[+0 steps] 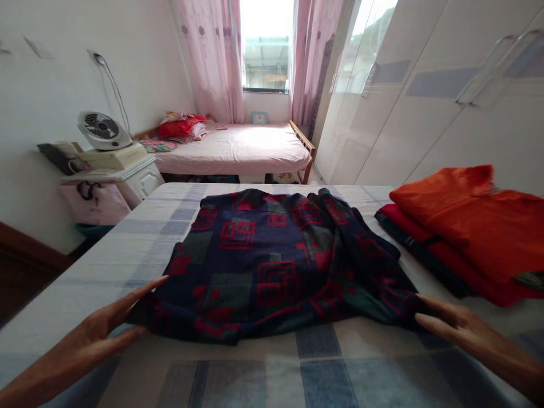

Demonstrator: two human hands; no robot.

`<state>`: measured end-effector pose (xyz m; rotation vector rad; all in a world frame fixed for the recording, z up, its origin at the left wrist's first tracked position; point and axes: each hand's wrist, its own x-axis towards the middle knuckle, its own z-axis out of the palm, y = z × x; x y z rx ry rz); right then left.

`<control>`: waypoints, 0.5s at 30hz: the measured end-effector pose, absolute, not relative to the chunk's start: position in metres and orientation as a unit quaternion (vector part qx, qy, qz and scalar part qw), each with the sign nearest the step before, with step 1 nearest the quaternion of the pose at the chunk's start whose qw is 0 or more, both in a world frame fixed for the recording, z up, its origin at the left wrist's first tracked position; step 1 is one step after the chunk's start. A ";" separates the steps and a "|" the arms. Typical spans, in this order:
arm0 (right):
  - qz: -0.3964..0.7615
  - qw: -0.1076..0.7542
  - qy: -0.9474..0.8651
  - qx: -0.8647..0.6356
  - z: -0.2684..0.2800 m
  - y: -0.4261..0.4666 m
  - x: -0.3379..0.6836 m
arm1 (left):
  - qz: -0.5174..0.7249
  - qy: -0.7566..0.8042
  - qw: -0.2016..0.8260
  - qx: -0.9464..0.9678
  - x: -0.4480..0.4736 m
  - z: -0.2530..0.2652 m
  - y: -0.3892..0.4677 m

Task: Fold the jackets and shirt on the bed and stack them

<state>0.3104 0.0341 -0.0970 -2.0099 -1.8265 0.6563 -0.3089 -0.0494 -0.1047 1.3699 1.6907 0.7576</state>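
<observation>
A dark navy long-sleeved shirt point(276, 255) with red and green geometric patches lies spread on the bed, its far edge partly folded. One sleeve runs down its right side, with wrinkles. My left hand point(100, 328) has the near left corner of the shirt between its thumb and stretched fingers. At the near right corner, my right hand point(463, 323) pinches the cloth between thumb and fingers. The fingertips under the fabric are hidden on both sides.
Folded clothes lie on the right of the bed, an orange garment point(463, 215) on top of a red one point(450, 260). The sheet point(221, 379) has blue and white checks. A fan point(104, 129) stands on a cabinet at left; a wardrobe point(425, 113) lines the right.
</observation>
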 end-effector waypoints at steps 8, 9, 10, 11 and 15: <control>0.337 0.412 -0.480 -0.698 -0.068 0.070 0.287 | 0.447 0.665 0.367 0.473 -0.280 -0.075 -0.014; 0.340 0.435 -0.455 -0.699 -0.064 0.078 0.283 | 0.478 0.663 0.358 0.452 -0.276 -0.074 -0.003; 0.349 0.435 -0.443 -0.701 -0.061 0.085 0.279 | 0.500 0.662 0.355 0.430 -0.272 -0.073 0.008; 0.357 0.419 -0.447 -0.705 -0.060 0.090 0.276 | 0.510 0.667 0.356 0.409 -0.270 -0.073 0.018; 0.340 0.348 -0.527 -0.697 -0.071 0.095 0.276 | 0.450 0.711 0.375 0.389 -0.264 -0.079 0.035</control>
